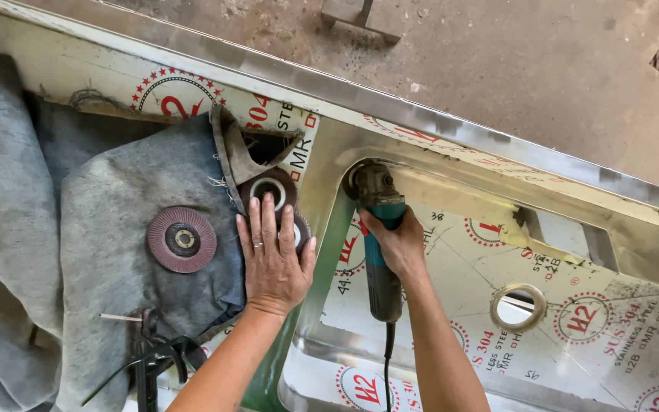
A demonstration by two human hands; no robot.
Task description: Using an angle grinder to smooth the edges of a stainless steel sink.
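**Grinder at the sink corner, spare discs at hand**

A grey cloth pads the steel, bearing a flap disc. The left hand lies flat, fingers spread, pressing on more discs, seemingly for bracing. The right hand wraps tight around the teal angle grinder, its head tucked into the stainless sink basin corner, near the drain hole.

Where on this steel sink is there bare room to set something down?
The basin floor between the teal angle grinder and the round drain hole is free. The grey cloth is crowded: maroon flap discs and the left hand.
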